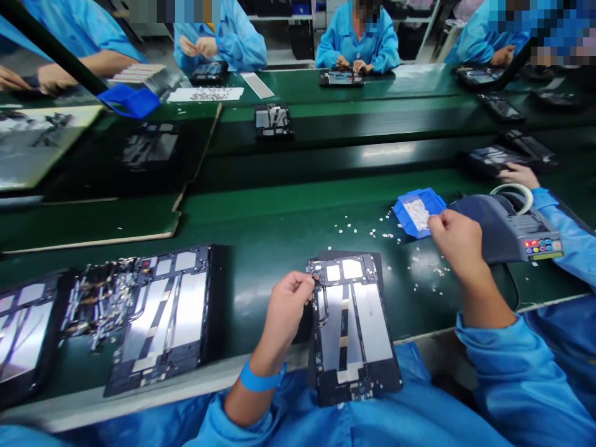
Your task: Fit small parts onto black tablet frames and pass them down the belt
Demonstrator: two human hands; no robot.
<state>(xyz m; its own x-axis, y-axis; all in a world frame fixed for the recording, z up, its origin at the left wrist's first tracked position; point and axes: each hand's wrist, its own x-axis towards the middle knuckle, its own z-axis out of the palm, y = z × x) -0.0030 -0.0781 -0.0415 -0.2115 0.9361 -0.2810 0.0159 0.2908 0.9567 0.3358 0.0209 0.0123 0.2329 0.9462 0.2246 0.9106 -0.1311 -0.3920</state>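
Note:
An opened tablet (370, 323), its silver battery plates and dark flat cable showing, lies in front of me and overhangs the table's near edge. At its upper left corner my left hand (287, 304) is closed in a pinch by a thin black cable (323, 307); what the fingertips hold is too small to name. My right hand (459, 239) is closed beside a blue bin (435, 200) of small white pieces (418, 213). Its fingertips are turned away, hiding anything in them. A blue band (262, 377) circles my left wrist.
More opened tablets (172, 310) stand stacked on the left beside a heap of small cable parts (100, 304). A grey tape dispenser (498, 226) sits right of the bin. White bits are scattered nearby. A neighbour's hand (520, 176) reaches in; co-workers sit across the line.

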